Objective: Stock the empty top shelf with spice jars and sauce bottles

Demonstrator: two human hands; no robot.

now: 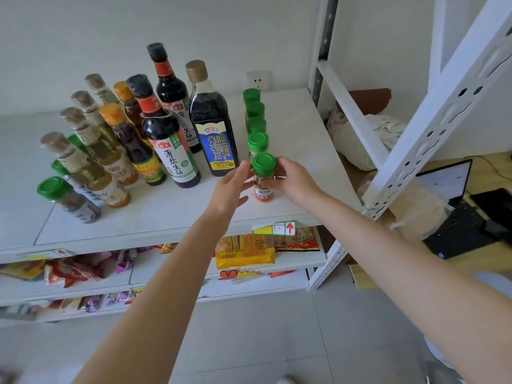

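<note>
A green-capped spice jar [263, 176] with an orange label stands upright near the front of the white top shelf [299, 151]. My right hand [293, 178] grips it from the right, fingers curled round its body. From the left, my left hand [232, 187] touches the jar with straight fingers. Behind it runs a row of several green-capped jars [256, 126] toward the wall. Left of them stand dark soy sauce bottles [213, 126], [166, 139], amber bottles [130, 145] and more green-capped jars [66, 198].
A white metal upright [432, 126] frames the shelf's right side. Lower shelves hold snack packets [243, 253]. A laptop [454, 206] sits on a wooden desk at the right. Bags lie behind the rack. Bare shelf surface lies right of the jar row.
</note>
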